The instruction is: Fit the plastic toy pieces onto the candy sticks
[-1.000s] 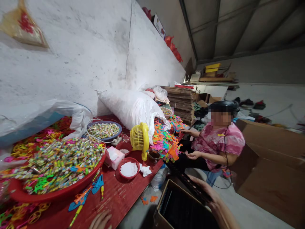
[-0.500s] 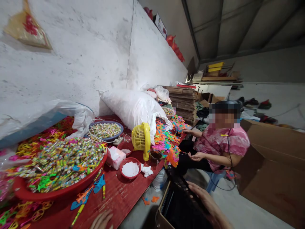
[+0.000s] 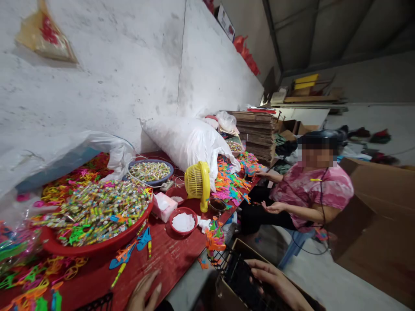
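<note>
Open lane on the worktop (image 3: 173, 261)
Bare surface runs forward from the left hand (image 3: 142, 291); the big basin (image 3: 97, 250) walls off its left, the small red basket (image 3: 183, 233) and yellow fan (image 3: 197, 183) stand ahead.

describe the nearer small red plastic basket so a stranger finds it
On the red-topped table, find the slatted yellow plastic fan. In front of it, right of the pink tissue box, sits the small round red plastic basket, nearer the camera than the similar red basket behind.
</note>
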`<action>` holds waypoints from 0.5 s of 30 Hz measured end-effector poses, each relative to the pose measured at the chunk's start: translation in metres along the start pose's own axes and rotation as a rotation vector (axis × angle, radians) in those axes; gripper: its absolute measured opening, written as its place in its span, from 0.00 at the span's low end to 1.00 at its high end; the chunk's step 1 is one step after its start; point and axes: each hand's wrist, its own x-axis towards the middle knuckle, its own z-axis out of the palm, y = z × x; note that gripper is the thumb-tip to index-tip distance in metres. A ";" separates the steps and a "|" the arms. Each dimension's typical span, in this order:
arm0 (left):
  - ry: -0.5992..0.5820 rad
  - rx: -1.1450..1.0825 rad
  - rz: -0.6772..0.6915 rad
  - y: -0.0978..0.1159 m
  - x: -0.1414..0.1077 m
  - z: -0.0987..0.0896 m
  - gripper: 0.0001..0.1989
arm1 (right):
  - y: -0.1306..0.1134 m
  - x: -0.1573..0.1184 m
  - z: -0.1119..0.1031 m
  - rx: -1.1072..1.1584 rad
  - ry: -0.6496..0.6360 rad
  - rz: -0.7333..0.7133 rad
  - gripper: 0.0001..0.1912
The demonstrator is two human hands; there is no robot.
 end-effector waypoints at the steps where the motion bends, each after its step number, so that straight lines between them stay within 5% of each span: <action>1: -0.012 -0.061 -0.073 0.010 0.001 -0.001 0.21 | -0.001 -0.002 0.005 -0.001 -0.028 0.010 0.17; 4: -0.078 -0.247 -0.197 0.047 0.009 -0.007 0.29 | -0.001 -0.007 0.022 -0.030 -0.125 0.069 0.20; 8: -0.247 -0.422 -0.122 0.090 0.017 -0.013 0.37 | 0.006 -0.007 0.042 -0.052 -0.238 0.097 0.23; 15: -0.408 -0.608 -0.151 0.106 0.009 -0.016 0.39 | 0.012 -0.004 0.061 0.004 -0.302 0.092 0.22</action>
